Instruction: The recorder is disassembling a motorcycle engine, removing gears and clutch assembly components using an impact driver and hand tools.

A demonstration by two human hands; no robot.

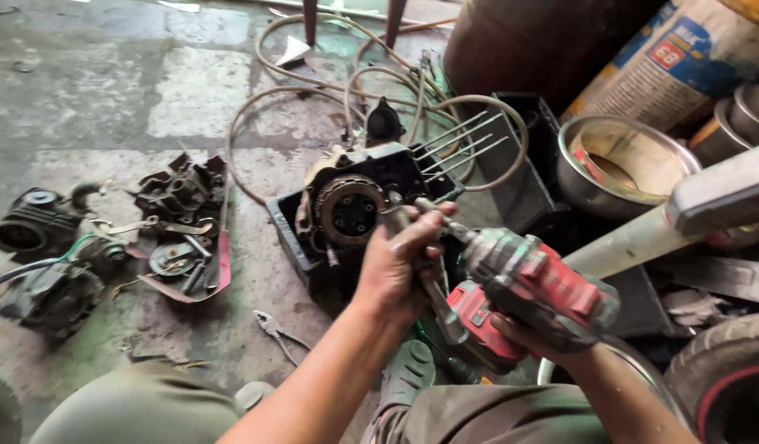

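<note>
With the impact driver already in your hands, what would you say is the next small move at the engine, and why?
Probably bring the bit down onto a fastener on the round clutch. The right hand grips the red impact driver, the left hand is closed around its front end, and the tip points at the engine in the black tray.

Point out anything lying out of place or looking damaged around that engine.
The engine sits tilted in a black crate, four bare studs jutting out. Loose pliers lie on the stained floor, with stripped engine parts scattered left. The hands, left and right, hold a grimy red power driver.
</note>
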